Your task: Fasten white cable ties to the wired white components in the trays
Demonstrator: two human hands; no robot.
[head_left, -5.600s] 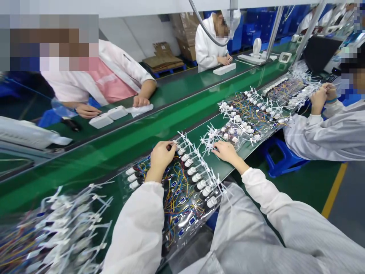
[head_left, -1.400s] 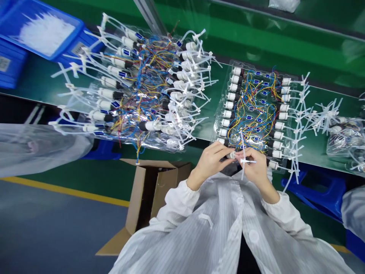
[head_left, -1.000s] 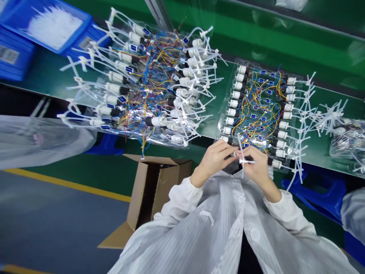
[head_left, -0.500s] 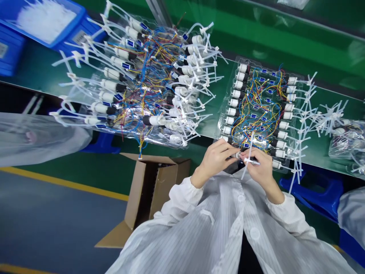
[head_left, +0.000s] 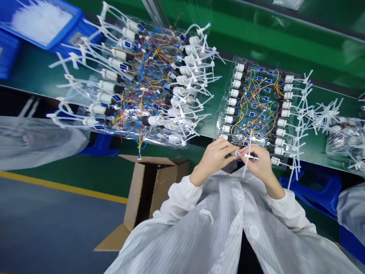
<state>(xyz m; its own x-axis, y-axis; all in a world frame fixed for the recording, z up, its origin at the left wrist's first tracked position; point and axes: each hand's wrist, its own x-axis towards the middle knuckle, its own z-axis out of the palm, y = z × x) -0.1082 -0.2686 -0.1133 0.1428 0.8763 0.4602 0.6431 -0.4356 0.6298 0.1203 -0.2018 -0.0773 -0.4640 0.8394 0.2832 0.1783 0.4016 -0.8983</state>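
At the near edge of the right clear tray (head_left: 221, 118), my left hand (head_left: 215, 158) pinches a small black-and-white cylinder (head_left: 234, 153). My right hand (head_left: 258, 161) meets it there, its fingers closed on a white tube piece with a cross-shaped connector (head_left: 248, 156); thin white arms stick out above and below the fingers. The fingertips of both hands almost touch, and the joint between cylinder and tube piece is partly hidden. Behind the hands, the tray holds two columns of similar cylinders, with blue, yellow and red wires (head_left: 256, 99) between them.
Stacked trays of wired cylinders (head_left: 142, 87) lie on the green table at left. A blue bin (head_left: 76, 17) holds white pieces. An open cardboard box (head_left: 168, 190) is on the floor. Blue stools (head_left: 316, 190) stand under the table. Bagged parts (head_left: 343, 139) lie at right.
The view has shifted slightly, so the table's contents appear a little further left. Both hands keep nearly the same pose and hold the same pieces.
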